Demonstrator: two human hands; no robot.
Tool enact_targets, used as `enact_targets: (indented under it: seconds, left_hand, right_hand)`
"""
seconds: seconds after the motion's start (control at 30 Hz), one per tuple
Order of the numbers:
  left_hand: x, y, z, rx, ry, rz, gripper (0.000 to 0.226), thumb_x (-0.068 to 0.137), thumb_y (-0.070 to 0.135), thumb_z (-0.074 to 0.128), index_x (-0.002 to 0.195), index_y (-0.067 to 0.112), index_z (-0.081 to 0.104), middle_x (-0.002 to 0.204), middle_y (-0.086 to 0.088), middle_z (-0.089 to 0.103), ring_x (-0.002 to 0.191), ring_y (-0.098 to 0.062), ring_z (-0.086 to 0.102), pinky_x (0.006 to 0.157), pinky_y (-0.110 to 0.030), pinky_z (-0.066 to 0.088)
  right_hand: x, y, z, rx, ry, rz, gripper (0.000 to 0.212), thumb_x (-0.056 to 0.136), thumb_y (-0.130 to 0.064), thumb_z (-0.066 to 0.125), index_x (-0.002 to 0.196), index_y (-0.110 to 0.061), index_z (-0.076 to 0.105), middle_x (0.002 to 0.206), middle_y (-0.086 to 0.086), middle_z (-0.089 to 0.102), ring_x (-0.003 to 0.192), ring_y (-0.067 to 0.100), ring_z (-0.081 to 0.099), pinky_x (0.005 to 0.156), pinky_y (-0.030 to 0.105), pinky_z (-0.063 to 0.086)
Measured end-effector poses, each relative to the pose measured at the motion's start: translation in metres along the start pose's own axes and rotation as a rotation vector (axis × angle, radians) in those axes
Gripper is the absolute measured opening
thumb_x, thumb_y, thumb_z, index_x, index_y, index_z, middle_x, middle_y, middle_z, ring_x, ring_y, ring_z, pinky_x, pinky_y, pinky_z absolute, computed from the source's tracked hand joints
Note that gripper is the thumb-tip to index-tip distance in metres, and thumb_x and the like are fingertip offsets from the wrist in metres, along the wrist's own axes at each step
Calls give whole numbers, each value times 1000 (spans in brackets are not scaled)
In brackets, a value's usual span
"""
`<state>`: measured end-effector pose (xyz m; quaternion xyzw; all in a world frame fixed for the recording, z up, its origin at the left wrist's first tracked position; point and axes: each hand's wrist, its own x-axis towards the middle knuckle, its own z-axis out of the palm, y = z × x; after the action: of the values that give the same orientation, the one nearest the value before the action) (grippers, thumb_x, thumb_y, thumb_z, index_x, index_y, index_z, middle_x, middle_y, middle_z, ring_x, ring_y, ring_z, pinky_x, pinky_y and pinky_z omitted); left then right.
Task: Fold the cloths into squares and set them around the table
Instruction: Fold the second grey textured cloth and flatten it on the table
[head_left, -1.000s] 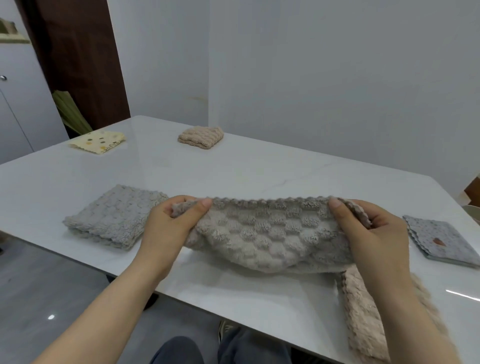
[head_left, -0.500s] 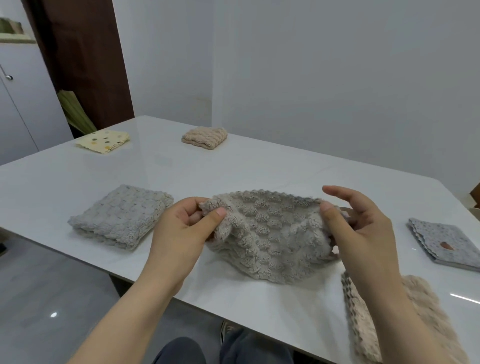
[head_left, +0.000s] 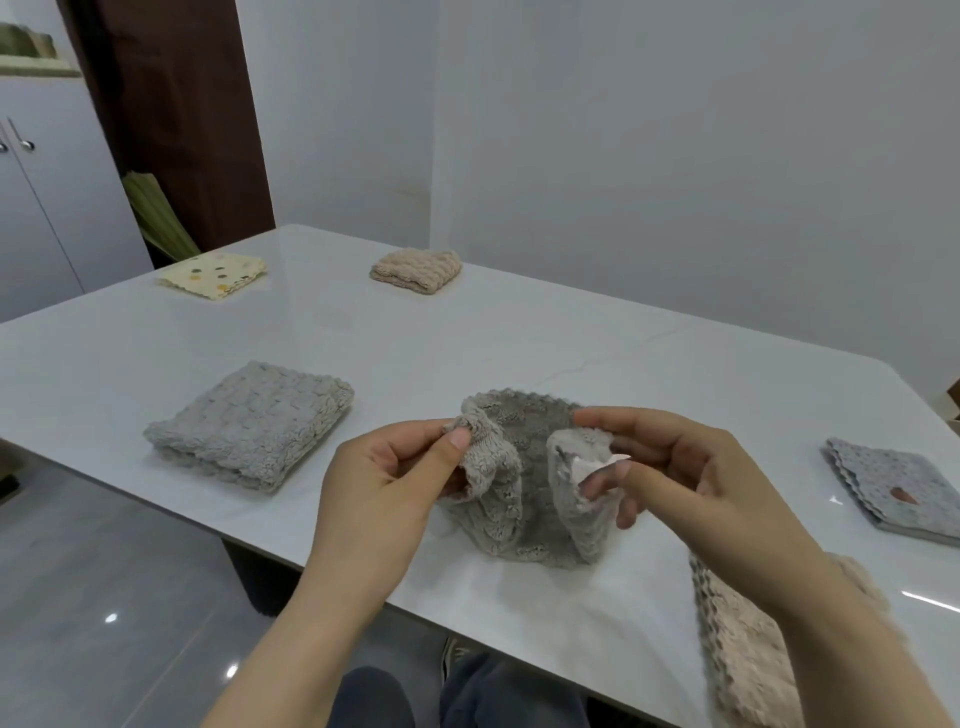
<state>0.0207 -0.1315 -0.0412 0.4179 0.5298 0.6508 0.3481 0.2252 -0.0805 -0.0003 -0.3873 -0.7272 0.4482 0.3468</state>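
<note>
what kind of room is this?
Likely a home dining room or similar domestic space: a large white marble-look table, white cabinet doors at left, and a glossy tiled floor underneath.

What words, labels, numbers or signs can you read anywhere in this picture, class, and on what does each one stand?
None can be read.
The white tag on the grey cloth held by the left hand and right hand: no print can be made out.
The yellow cloth carries dots only, no letters.
</note>
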Motion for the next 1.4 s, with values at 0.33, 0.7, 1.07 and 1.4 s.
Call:
enact_targets:
  seconds: [0.33,0.7,1.07,1.4]
  left_hand:
    - [41,32,-3,103,43,216,13,89,18,63,85,21,75,80,-7,74,81,-34,68,81,-54,55]
    - [62,67,-8,168,144,444,19,92,13,57,84,27,68,75,18,70,74,-1,63,77,-29,55]
    - [39,118,0,114,196,604,15,93,18,58,83,23,67,73,1,66,64,-17,57,55,-36,50]
    - [62,30,-16,715,53,326,19,91,21,57,82,21,73,74,11,70,73,-9,63,67,-32,51]
  right_hand:
    - [24,-12,-20,-124,271,-229,30,89,5,58,96,-21,72,86,-1,75,72,14,69,53,21,50]
    - [35,-42,-44,-132,577,-370,17,78,-8,75,81,-15,61,78,0,64,65,11,56,60,24,48]
    - [15,-81,-50,-117,686,-585,19,83,-4,70,90,-21,67,81,-9,66,67,6,57,61,20,47]
    - [44,-1,-49,-664,424,-94,23,87,-9,61,99,-25,72,89,-13,69,61,-5,53,61,15,38]
